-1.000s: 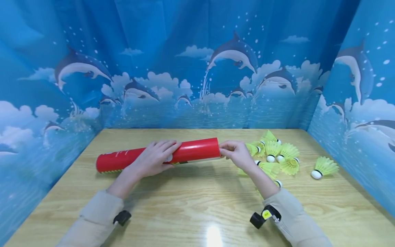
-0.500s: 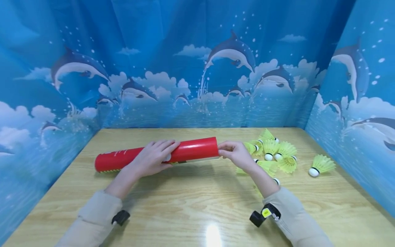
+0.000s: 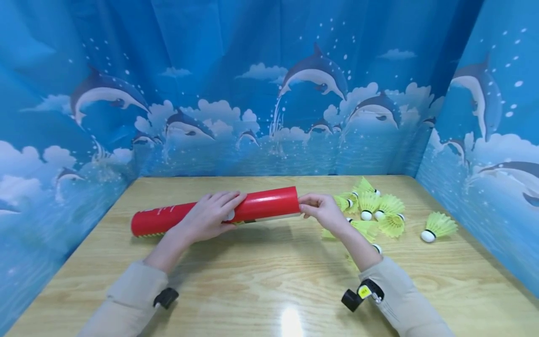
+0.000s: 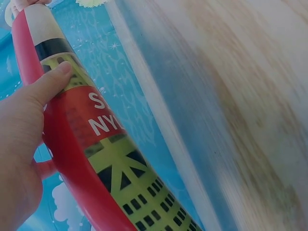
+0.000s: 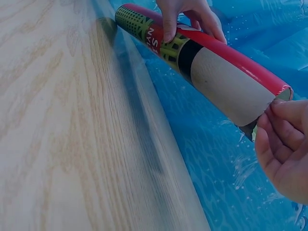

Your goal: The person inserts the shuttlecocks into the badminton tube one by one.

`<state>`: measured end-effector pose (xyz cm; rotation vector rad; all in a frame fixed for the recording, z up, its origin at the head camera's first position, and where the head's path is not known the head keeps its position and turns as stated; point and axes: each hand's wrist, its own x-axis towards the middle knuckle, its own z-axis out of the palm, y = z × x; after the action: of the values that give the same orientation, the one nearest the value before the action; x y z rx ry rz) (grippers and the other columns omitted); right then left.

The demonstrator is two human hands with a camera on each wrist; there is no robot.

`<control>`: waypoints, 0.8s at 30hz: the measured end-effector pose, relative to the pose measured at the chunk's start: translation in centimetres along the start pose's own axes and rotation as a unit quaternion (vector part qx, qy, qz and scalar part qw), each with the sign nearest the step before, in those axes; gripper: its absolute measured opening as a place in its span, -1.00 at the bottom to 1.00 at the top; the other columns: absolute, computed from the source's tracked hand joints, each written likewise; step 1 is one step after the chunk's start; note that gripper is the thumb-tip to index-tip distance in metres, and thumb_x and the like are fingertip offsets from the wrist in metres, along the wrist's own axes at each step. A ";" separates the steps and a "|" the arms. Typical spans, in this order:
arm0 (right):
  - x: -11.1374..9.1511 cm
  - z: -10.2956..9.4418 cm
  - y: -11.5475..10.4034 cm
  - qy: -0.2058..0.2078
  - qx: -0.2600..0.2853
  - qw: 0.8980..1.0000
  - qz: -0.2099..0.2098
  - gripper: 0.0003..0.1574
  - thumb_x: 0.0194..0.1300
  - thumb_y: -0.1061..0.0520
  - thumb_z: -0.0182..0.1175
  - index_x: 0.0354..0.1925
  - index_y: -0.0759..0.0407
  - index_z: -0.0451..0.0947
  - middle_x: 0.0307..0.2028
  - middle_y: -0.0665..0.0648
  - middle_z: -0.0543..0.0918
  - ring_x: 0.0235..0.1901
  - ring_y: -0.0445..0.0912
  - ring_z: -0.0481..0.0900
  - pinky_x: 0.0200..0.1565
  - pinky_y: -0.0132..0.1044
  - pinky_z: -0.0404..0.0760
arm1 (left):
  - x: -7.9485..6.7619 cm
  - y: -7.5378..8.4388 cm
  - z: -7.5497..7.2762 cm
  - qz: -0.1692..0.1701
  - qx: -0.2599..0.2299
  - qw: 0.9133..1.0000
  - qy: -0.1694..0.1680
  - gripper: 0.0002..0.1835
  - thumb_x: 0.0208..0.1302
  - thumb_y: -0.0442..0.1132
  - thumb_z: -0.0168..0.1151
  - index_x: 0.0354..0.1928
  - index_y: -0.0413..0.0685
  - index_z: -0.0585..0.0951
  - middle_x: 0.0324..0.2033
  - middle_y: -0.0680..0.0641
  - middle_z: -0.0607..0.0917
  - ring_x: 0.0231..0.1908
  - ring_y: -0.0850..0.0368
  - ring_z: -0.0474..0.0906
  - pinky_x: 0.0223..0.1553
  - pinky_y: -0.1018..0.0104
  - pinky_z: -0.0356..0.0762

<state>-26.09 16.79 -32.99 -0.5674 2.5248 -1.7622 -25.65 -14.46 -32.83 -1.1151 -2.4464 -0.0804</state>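
Right hand (image 3: 324, 211) at tube (image 3: 261, 207) rim

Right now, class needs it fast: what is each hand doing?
Left hand: wrapped round the red tube, holding it.
Right hand: fingertips pinching the tube's open end.

Yellow shuttlecocks (image 3: 381, 213) lie scattered on the wooden table (image 3: 261, 281).
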 end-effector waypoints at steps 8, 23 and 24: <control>-0.2 -0.5 0.2 0.011 0.024 1.000 0.008 -0.72 0.26 0.26 0.17 -0.10 0.43 0.54 -0.33 0.15 0.68 -0.33 -0.13 0.61 -0.23 -0.15 0.60 | 0.0 -0.2 0.0 0.003 0.005 1.000 0.005 -0.01 -0.27 -0.09 0.59 0.30 -0.08 0.32 0.14 -0.17 0.49 0.11 -0.09 0.40 -0.04 -0.06 0.48; -2.0 -5.0 0.2 0.026 -0.010 0.999 0.039 -0.60 0.32 0.11 0.12 -0.02 0.41 0.49 -0.27 0.14 0.66 -0.27 -0.14 0.58 -0.17 -0.11 0.59 | -0.3 -0.6 0.2 0.002 0.011 1.000 0.007 -0.03 -0.27 -0.08 0.58 0.28 -0.10 0.35 0.12 -0.18 0.50 0.09 -0.09 0.42 -0.04 -0.06 0.47; -2.2 -5.4 0.3 0.026 -0.013 0.999 0.040 -0.59 0.33 0.10 0.12 -0.02 0.42 0.48 -0.27 0.13 0.65 -0.27 -0.14 0.59 -0.18 -0.11 0.59 | -0.3 -0.6 0.2 0.001 0.010 1.000 0.007 -0.03 -0.27 -0.08 0.59 0.28 -0.09 0.35 0.12 -0.18 0.50 0.08 -0.09 0.42 -0.03 -0.06 0.47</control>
<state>-25.30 22.44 -31.66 -0.4199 2.5697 -1.7420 -26.00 -15.07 -33.03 -1.1048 -2.4293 -0.0628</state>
